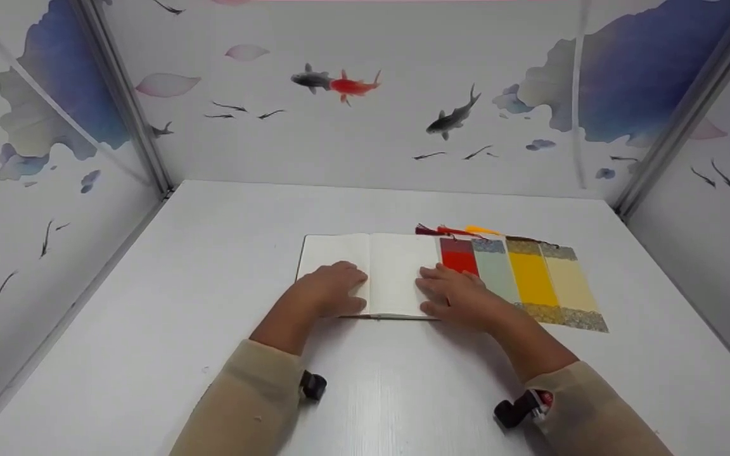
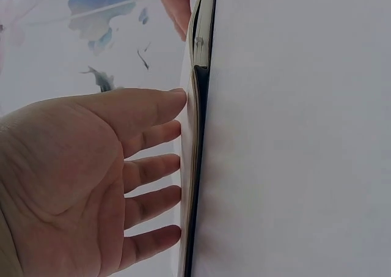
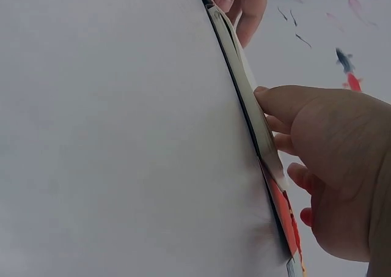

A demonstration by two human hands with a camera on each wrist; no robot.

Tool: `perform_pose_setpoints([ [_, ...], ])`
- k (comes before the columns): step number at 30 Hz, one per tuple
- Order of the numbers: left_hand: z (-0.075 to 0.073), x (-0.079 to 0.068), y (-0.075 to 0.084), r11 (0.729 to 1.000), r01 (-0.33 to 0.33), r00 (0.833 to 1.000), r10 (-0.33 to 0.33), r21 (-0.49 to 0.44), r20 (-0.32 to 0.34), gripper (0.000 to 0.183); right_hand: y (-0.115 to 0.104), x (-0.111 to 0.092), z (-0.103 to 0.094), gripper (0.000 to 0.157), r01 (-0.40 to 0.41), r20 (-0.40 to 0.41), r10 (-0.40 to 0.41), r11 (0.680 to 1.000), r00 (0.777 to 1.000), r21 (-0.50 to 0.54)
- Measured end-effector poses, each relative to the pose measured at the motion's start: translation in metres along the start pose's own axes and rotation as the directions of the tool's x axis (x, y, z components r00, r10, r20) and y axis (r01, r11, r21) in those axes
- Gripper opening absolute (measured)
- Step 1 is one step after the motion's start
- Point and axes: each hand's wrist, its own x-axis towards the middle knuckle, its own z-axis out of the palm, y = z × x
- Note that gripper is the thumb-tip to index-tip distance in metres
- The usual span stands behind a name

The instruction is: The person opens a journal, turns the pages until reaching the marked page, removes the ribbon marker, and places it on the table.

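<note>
An open notebook [image 1: 397, 272] with blank white pages lies on the table in the head view. My left hand [image 1: 334, 290] rests on its left page, fingers extended toward the centre fold. At the right page's outer edge, my right hand [image 1: 457, 294] touches the paper and overlaps a red bookmark [image 1: 457, 254]. The left wrist view shows the left hand [image 2: 91, 179] with fingertips on the page. Seen from the right wrist, the right hand [image 3: 336, 161] has its thumb on the page, above the notebook's page edges [image 3: 244, 93].
Right of the red bookmark lie a pale green bookmark [image 1: 497, 272], a yellow bookmark [image 1: 533, 278] and a cream bookmark [image 1: 573, 285]. Tassels [image 1: 482, 230] extend past their tops. White panels printed with fish [image 1: 355, 85] enclose the white table [image 1: 213, 253] at the back and sides.
</note>
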Motion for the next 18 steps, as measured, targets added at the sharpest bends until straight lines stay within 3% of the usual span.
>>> perform_pose_setpoints([
  [4,-0.001,0.0,-0.001,0.999,0.035,0.997,-0.037,-0.034,-0.064,0.066,0.002,0.0,0.001,0.07,0.0,0.008,0.0,1.0,1.0,0.007],
  [9,-0.005,0.0,-0.01,0.987,0.136,0.978,-0.147,-0.084,-0.146,0.077,0.002,0.0,-0.001,0.07,0.008,0.005,-0.008,1.0,1.0,0.002],
  [18,-0.015,-0.004,-0.036,0.941,0.297,0.941,-0.317,-0.162,-0.12,0.091,0.002,-0.003,0.0,0.07,0.016,0.008,-0.015,1.0,1.0,-0.013],
])
